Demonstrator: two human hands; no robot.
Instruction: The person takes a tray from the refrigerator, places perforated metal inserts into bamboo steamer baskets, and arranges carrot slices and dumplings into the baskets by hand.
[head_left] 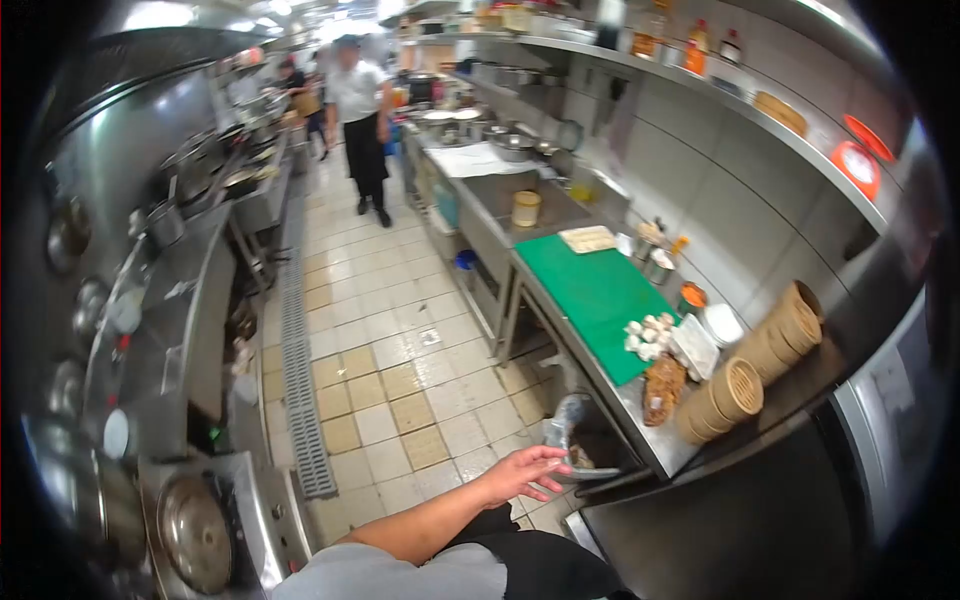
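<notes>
My left hand reaches out over the floor in the lower middle, fingers apart and nothing in them. Just beyond its fingertips, a plastic-lined bin stands under the steel worktable. A green cutting board lies on that table, with a pile of small white pieces, perhaps mushrooms or garlic, at its near end. Beside the pile are a white tray and a brown, crusty-looking item. My right hand is out of view.
Bamboo steamers stack at the table's near corner. A person in a white top and black apron stands in the aisle. A floor drain grate runs along the left, beside a stove. A shelf overhangs the right side.
</notes>
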